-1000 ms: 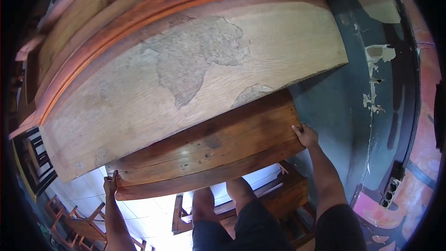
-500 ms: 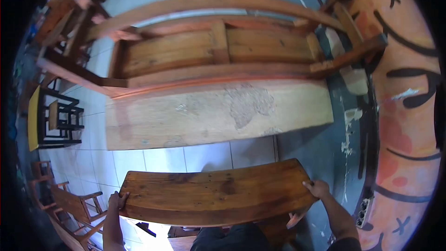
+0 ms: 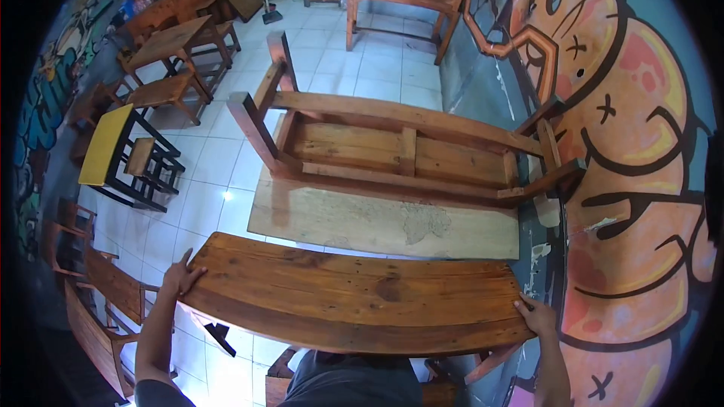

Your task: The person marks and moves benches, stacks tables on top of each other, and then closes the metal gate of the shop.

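A long, varnished wooden bench (image 3: 354,298) is held in front of my body, its brown plank top facing up. My left hand (image 3: 182,275) grips its left end, fingers over the edge. At the other end, my right hand (image 3: 537,316) is closed around the corner, thumb on top. Part of a leg shows beneath the right side; the rest of the underside is hidden. Just beyond lies an upturned wooden table or bench (image 3: 407,132), legs pointing up. It rests on a pale wooden tabletop (image 3: 339,215) with a worn, peeling patch.
A painted wall (image 3: 626,256) runs close along the right. On the left stand a yellow-topped table (image 3: 105,147), a small stool (image 3: 141,157) and wooden chairs (image 3: 113,283). Farther back are a wooden table (image 3: 170,41), a dustpan (image 3: 272,15) and another wooden table (image 3: 400,4). White tiles (image 3: 200,200) cover the floor.
My view has tilted up, showing more of the room. The bench in my hands appears higher and nearer to the pale tabletop, covering the floor gap between them. Both hands keep their grip.
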`<state>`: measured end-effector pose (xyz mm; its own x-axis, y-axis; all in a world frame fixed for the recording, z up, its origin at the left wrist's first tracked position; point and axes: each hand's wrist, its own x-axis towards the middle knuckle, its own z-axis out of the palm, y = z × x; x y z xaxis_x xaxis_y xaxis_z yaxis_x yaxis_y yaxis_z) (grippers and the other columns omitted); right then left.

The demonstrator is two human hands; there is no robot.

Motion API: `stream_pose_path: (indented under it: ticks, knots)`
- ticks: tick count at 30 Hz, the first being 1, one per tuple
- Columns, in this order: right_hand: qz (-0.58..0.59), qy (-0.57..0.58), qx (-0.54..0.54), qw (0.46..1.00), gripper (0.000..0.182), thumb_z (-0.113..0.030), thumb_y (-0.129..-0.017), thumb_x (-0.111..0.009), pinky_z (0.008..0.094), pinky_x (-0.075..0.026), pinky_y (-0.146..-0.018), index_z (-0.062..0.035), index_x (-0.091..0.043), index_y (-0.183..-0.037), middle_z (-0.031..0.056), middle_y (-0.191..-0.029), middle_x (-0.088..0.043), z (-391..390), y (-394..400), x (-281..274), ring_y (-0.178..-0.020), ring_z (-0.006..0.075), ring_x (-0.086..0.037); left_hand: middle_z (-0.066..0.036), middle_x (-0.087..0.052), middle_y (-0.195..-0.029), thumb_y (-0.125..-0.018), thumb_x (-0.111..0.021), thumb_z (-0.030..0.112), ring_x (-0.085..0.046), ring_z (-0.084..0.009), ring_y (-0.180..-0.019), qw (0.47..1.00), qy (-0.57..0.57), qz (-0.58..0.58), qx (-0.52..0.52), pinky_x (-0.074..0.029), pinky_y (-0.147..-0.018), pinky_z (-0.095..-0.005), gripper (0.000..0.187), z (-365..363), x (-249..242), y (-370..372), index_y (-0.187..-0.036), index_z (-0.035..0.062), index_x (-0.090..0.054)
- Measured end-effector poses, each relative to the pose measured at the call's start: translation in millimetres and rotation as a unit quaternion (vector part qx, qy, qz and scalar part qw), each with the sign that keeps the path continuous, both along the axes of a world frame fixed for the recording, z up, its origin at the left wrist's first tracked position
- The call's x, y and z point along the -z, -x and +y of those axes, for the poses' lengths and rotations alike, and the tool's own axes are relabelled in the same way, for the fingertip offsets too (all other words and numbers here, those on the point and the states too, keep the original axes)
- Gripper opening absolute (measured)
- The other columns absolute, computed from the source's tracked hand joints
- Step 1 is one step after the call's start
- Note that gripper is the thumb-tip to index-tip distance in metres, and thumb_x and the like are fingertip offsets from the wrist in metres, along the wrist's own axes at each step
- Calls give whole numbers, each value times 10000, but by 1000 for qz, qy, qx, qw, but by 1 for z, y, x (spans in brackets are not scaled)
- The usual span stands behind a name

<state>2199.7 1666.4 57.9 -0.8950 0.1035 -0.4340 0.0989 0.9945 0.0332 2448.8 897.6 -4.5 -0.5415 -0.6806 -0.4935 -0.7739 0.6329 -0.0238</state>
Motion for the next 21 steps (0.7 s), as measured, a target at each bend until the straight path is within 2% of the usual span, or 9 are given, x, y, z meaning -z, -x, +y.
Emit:
stream_pose_path:
  ticks: [1, 2, 5, 9, 13, 17, 18, 20, 21]
  knots:
    - [-16, -17, -9, 1000, 555, -644, -802, -507, 397, -448, -913, -300, -582, -1231, 182, -1092, -633, 2, 13, 1, -1046, 338, -591, -232, -618, -1084, -773, -510, 686, -595, -363, -1020, 999, -21, -2, 33, -475, -872, -427, 793, -5, -7, 15, -1233, 41, -533]
    - [-9, -12, -12, 1000, 555, -644, -802, -507, 397, -448, -913, -300, -582, -1231, 182, -1092, -633, 1, 24, 2, -1046, 338, -591, -206, -614, -1123, -777, -506, 685, -585, -350, -1052, 997, -41, -6, 67, -464, -902, -418, 774, -10, -14, 32, -1285, 102, -518]
    - [-63, -37, -33, 997, 538, -647, -815, -478, 400, -439, -932, -304, -593, -1212, 130, -1141, -624, -2, 61, 5, -1079, 325, -575, -168, -611, -1152, -767, -501, 702, -566, -343, -1090, 994, -30, -78, 77, -436, -952, -396, 751, -16, -23, 80, -1289, 163, -527]
    - [-121, -41, -30, 991, 562, -669, -813, -451, 392, -425, -954, -295, -600, -1205, 135, -1166, -610, 2, 109, 24, -1106, 320, -561, -173, -613, -1147, -750, -501, 724, -574, -339, -1080, 989, -37, -115, 79, -434, -959, -385, 771, -22, -19, 134, -1270, 156, -547]
    - [-201, -63, -42, 977, 604, -704, -801, -438, 396, -402, -982, -293, -589, -1219, 98, -1232, -580, 12, 160, 45, -1153, 302, -538, -178, -645, -1070, -724, -499, 754, -610, -337, -1009, 980, -16, -159, 120, -467, -906, -409, 692, -25, -15, 181, -1133, 218, -655]
    - [-271, -52, -40, 960, 569, -702, -793, -459, 369, -414, -964, -303, -622, -1164, 96, -1215, -595, 26, 203, 58, -1138, 294, -551, -185, -653, -1039, -722, -489, 764, -619, -346, -981, 973, -33, -181, 140, -472, -887, -415, 725, -29, -15, 217, -1066, 158, -687]
    - [-276, -58, -37, 959, 569, -702, -793, -459, 369, -414, -964, -303, -622, -1164, 96, -1215, -595, 25, 210, 55, -1138, 294, -551, -191, -657, -1018, -737, -482, 753, -623, -352, -958, 974, -23, -199, 102, -476, -876, -418, 722, -29, -21, 228, -1008, 120, -699]
    - [-263, -10, -15, 965, 587, -663, -764, -568, 336, -440, -916, -181, -679, -1080, 141, -1115, -644, 23, 226, 57, -1060, 275, -601, -197, -660, -996, -751, -475, 742, -626, -359, -935, 974, -15, -218, 63, -481, -865, -421, 729, -40, -23, 244, -949, 82, -710]
    - [-267, 26, -8, 963, 607, -650, -740, -611, 328, -448, -890, -128, -696, -1038, 146, -1054, -669, 29, 234, 65, -1001, 257, -623, -188, -651, -1036, -763, -490, 716, -618, -355, -951, 987, -3, -152, 51, -472, -880, -416, 706, -55, -23, 242, -961, 71, -698]
